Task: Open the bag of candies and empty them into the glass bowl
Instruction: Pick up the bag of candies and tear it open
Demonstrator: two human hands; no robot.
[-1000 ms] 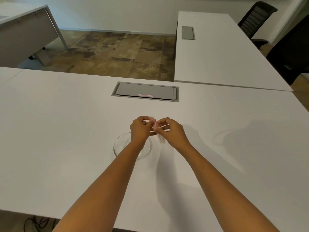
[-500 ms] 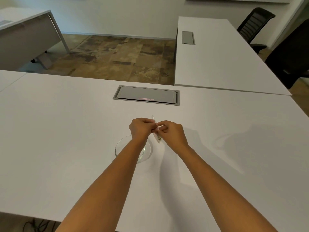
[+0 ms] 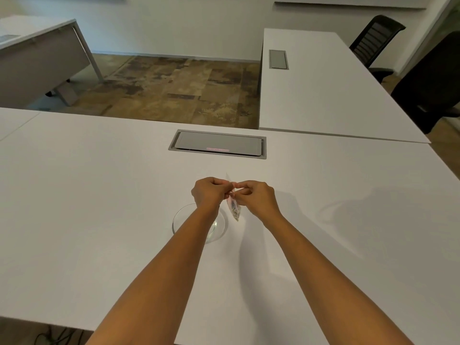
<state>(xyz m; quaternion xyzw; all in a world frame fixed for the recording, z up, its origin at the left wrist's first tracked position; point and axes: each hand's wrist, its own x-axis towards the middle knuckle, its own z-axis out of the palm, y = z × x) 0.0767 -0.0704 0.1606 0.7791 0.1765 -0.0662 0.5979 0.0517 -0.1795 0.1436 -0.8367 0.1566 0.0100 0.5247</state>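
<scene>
Left hand (image 3: pixel 210 191), fingers curled and pinched on the top edge of the bag of candies (image 3: pixel 234 209), raised above the far rim of the glass bowl (image 3: pixel 178 224), forearm crossing over the bowl and hiding much of it. Bowl itself clear, shallow, seemingly empty so far as visible, resting on the white table (image 3: pixel 99 207). Just right of the bowl's rim, not over it: the bag, small, clear, slim, hanging downward from the two pinches with a few pale and dark pieces bunched low inside; too small to tell whether the top is parted yet. Right hand (image 3: pixel 256 199), likewise pinched on the same top edge, knuckle to knuckle with the left. Probable trouble from here: a sudden give under opposed pulling, flinging candies across the table, since the bag hangs beside the bowl and not above it. Also possible: a tear running down the side instead of across the top, spilling early; or a slip of thin film from one pinch, dropping the bag. Safer, likely, with the bag shifted over the bowl before the final pull. Further back, a grey cable hatch (image 3: pixel 217 145), well apart from everything.
</scene>
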